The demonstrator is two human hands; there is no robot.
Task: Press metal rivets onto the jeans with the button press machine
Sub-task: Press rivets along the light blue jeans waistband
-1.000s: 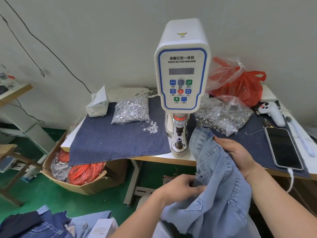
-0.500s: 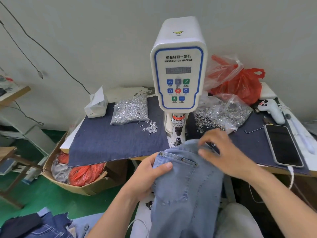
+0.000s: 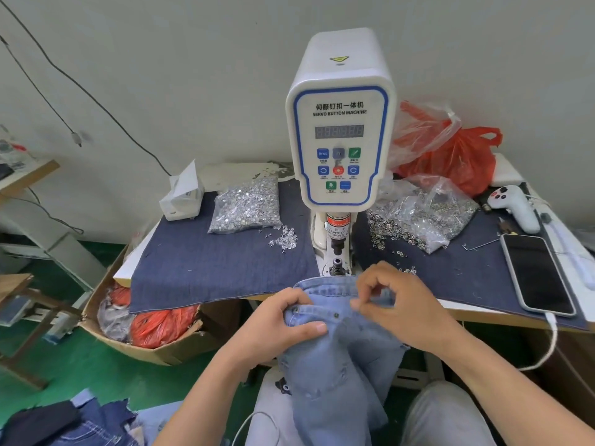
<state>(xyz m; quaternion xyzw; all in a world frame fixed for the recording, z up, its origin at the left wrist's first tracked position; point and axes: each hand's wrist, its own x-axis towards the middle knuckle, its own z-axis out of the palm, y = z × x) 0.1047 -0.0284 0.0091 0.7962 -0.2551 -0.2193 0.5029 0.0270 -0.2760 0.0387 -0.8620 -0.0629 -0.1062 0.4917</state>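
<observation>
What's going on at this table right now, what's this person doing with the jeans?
A person is getting light blue jeans ready for riveting at a white servo button machine. The left hand grips the denim at a pocket edge where rivets already show, and the right hand pinches the waistband. The cloth sits just in front of the press die, not under it. Bags of rivets lie on either side of the machine on the dark denim mat.

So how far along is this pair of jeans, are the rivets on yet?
Partly. The jeans already show two metal rivets along the pocket edge. The left hand and right hand both grip the denim just short of the button press machine; nothing lies on its die yet.
</observation>
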